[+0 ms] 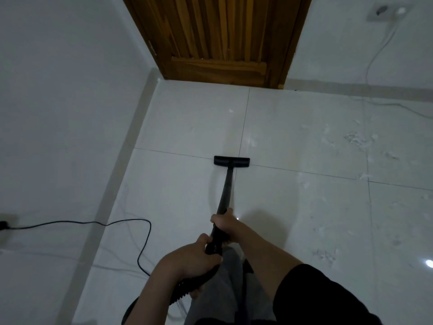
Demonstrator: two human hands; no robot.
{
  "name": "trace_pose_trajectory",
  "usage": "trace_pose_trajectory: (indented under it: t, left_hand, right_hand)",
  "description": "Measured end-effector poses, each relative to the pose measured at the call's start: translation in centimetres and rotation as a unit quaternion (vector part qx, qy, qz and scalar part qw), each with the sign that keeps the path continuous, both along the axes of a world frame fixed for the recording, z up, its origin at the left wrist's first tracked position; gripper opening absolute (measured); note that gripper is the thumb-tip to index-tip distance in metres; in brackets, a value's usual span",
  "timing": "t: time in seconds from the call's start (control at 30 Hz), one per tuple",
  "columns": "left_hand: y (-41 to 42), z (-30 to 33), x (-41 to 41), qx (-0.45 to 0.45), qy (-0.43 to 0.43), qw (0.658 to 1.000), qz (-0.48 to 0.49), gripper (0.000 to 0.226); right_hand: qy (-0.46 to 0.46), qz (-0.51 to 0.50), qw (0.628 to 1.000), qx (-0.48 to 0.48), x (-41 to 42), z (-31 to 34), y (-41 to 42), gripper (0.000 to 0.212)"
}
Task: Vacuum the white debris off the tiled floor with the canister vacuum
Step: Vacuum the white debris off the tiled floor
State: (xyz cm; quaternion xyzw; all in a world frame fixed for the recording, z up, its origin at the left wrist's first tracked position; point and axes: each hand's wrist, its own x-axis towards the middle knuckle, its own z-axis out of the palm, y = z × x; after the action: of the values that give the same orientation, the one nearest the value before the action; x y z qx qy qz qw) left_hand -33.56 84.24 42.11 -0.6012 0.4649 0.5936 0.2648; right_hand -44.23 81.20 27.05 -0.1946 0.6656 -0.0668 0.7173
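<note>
Right hand [224, 225] grips the black wand [226, 188] high up; left hand [195, 256] holds the ribbed hose [212, 247] just behind it. Floor head [231, 160] sits flat on the tiled floor [178, 198] at a grout crossing. White debris [356, 139] lies mostly well to the right, untouched. Risk: the black cord [131, 225] loops near the feet and could snag or trip. A white cable [384, 105] crosses the debris zone and may be drawn in. Canister body is cut off at the bottom edge.

Glossy pale floor tiles [187, 191]; matt black plastic wand [226, 188]; ribbed hose [187, 287]; varnished wood door [220, 36]
</note>
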Motion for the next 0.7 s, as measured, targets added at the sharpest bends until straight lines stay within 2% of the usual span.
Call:
trace_pose_trajectory:
  t: [0.23, 0.4, 0.7]
  left_hand:
    - [4.4, 1.6, -1.3, 0.000, -0.012, 1.000, -0.028, 0.045]
    - [6.1, 1.5, -0.5, -0.007, -0.028, 0.999, -0.036, 0.055]
    - [7.5, 1.7, 3.3, 0.015, -0.010, 0.999, -0.033, 0.047]
  right_hand:
    - [-0.038, -0.008, 0.999, 0.017, -0.9, 1.2, 4.9, 0.063]
    - [-0.053, -0.024, 0.998, 0.027, -0.3, 2.0, 6.7, 0.058]
    - [-0.035, -0.032, 0.999, 0.022, 3.1, 2.1, 8.5, 0.065]
